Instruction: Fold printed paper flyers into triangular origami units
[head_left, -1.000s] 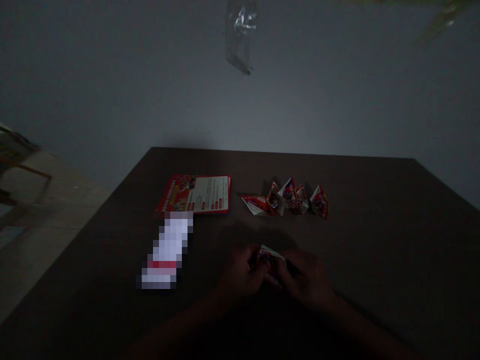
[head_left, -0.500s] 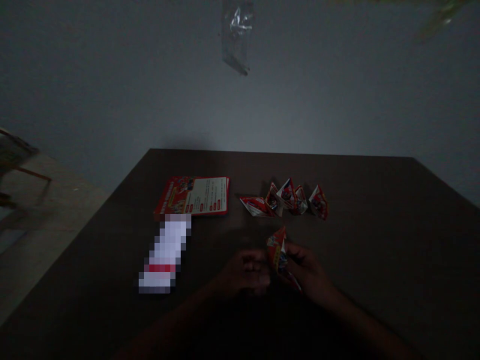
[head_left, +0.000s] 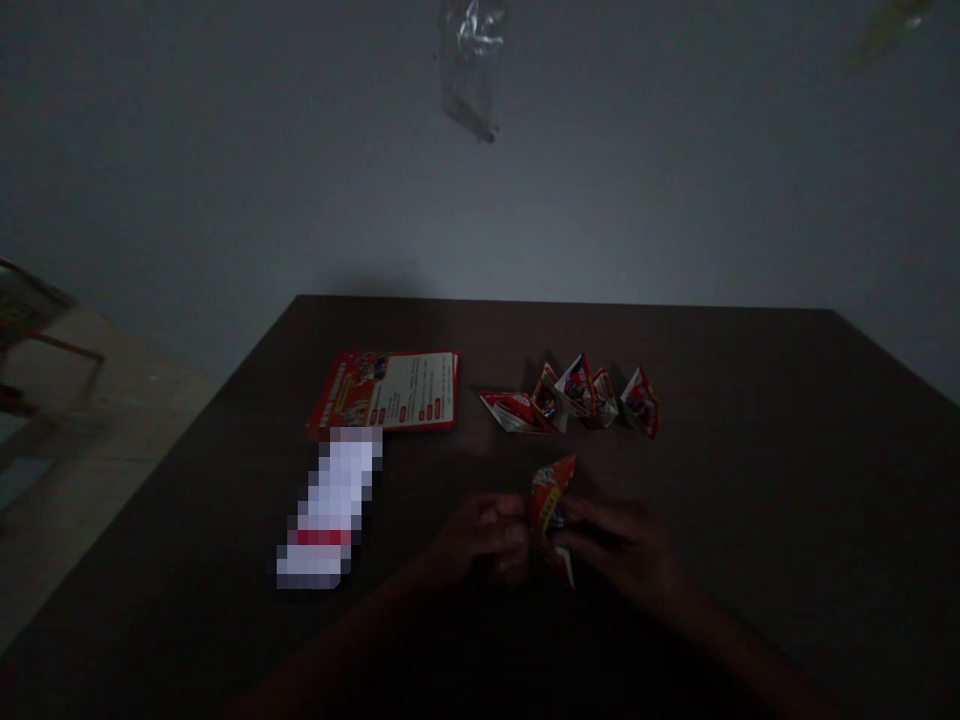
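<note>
A small red folded paper piece point(head_left: 551, 510) with yellow print stands upright between my hands near the table's front. My right hand point(head_left: 630, 545) pinches its right side between thumb and fingers. At its left side, the curled fingers of my left hand point(head_left: 487, 540) press together against the edge; the exact grip is lost in the dark. Behind my hands, several folded red and white paper pieces point(head_left: 576, 390) stand in a loose row, one set apart at the right point(head_left: 641, 403).
A stack of printed red and white sheets point(head_left: 409, 390) lies at the left on the dark table point(head_left: 750, 400). In front of it is a pixelated phone-like object point(head_left: 330, 510). A clear plastic bag point(head_left: 472, 70) hangs on the wall behind.
My left hand has closed in on the paper's left side. The paper has turned slightly, and my right hand's fingers now reach leftward across its right side.
</note>
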